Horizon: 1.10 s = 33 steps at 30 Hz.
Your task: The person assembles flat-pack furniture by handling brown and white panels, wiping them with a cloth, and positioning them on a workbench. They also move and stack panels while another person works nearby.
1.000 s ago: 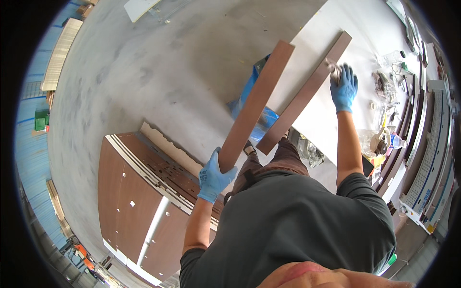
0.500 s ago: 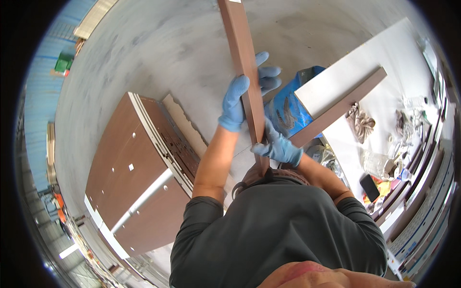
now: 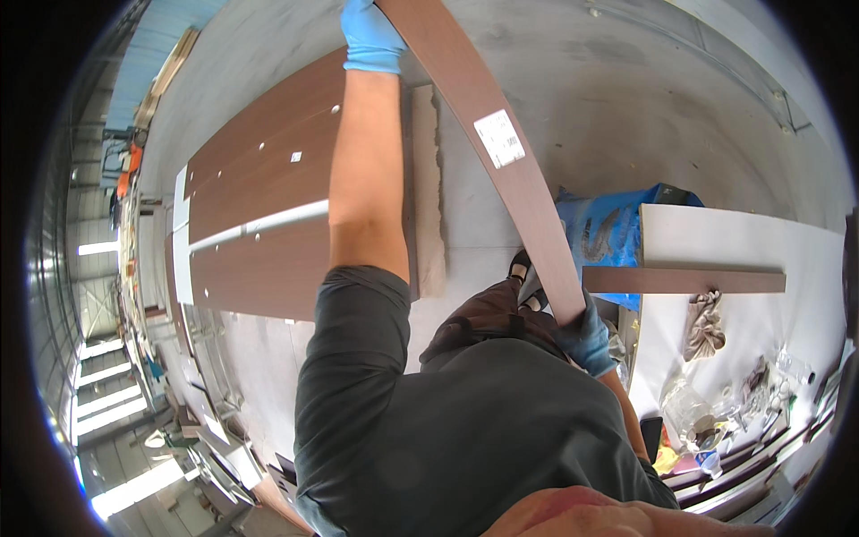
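Grey concrete floor (image 3: 626, 125) spreads out beyond and between both gloved hands. Large stack of brown panels (image 3: 268, 161) to the left of and nearer than the left hand (image 3: 374, 38), dotted with small pale spots. White tabletop (image 3: 752, 237) to the right of the right hand (image 3: 589, 342), pale and flat, near side cluttered.

Long brown board (image 3: 534, 210) runs slantwise from one hand to the other, its far part going out of view past the left hand. Blue plastic bag (image 3: 595, 224) lies just past the right hand, partly covered by that board. Second brown board (image 3: 689, 281) sits beyond and to the right of the right hand, mostly on the tabletop.

Left hand, light-blue glove, lies against the left edge of the long board; fingers cropped, closure cannot be told. Right hand, in shade, is curled round the near end, fingertips partly hidden.

Crumpled beige cloth (image 3: 705, 327) on the tabletop, right of the right hand. White label (image 3: 499, 139) on the held board, between the hands.
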Available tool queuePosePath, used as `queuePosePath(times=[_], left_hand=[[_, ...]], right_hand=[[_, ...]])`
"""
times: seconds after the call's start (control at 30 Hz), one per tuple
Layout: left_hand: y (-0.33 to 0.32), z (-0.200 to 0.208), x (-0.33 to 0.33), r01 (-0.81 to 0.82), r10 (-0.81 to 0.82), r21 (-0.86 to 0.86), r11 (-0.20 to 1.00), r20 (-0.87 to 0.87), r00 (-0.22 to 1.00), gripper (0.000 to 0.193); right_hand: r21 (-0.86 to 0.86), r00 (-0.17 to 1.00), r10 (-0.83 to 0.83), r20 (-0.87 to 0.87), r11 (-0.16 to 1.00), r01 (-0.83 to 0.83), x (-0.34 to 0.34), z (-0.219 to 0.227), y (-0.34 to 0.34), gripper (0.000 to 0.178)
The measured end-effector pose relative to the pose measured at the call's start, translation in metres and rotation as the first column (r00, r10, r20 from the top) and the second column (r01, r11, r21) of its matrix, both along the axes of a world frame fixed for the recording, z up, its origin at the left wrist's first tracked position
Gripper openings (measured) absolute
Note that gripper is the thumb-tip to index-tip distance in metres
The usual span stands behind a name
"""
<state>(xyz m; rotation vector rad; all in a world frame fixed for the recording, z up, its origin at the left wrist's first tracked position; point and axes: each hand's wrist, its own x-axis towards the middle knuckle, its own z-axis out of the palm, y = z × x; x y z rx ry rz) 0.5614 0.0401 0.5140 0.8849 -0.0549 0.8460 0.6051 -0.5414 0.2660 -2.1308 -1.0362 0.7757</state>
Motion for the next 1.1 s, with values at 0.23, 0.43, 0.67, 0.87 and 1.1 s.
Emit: queuePosePath(times=[0.23,0.43,0.67,0.87,1.1], left_hand=[[0.026,-0.055,-0.067,-0.383,0.372,-0.076,0.920,-0.129,0.919,0.033],[0.029,-0.146,-0.144,-0.487,0.394,-0.216,0.846,-0.360,0.846,0.054],[-0.051,-0.290,-0.289,-0.629,0.416,-0.505,0.591,-0.477,0.774,0.054],[0.003,-0.394,-0.450,-0.784,0.501,-0.602,0.154,-0.636,0.587,0.039],[0.090,-0.455,-0.575,-0.805,0.546,-0.587,-0.080,-0.702,0.457,0.032]], right_hand=[[0.072,0.990,0.113,0.079,0.990,-0.118,0.006,0.006,-0.016,0.092],[0.063,0.964,0.261,0.055,0.962,-0.265,-0.012,-0.002,0.032,0.094],[-0.050,0.859,0.503,0.098,0.865,-0.500,-0.080,-0.037,0.232,0.102],[-0.282,0.644,0.765,-0.002,0.618,-0.734,-0.140,-0.086,0.400,0.099],[-0.420,0.705,0.654,-0.273,0.579,-0.699,-0.126,-0.145,0.500,0.065]])
